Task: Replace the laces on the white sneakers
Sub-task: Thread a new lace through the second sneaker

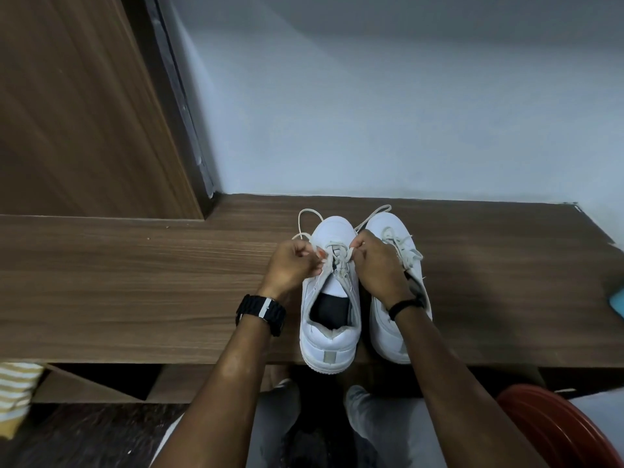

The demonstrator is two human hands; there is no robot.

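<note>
Two white sneakers stand side by side on a wooden shelf (135, 282), toes toward the wall. The left sneaker (329, 319) has its tongue open and its off-white lace (309, 216) partly loosened, with loops trailing past the toe. My left hand (292, 265) pinches one strand of that lace at the left eyelets. My right hand (378, 265) pinches the other strand on the right side of the same shoe. The right sneaker (391, 238) keeps its lace (410, 253) threaded and is partly hidden by my right forearm.
A wooden cabinet panel (84, 106) rises at the left against a pale wall (371, 96). A red plastic stool (553, 427) is at the bottom right, and a striped cloth (17, 383) at the bottom left. A teal object (618, 304) shows at the right edge.
</note>
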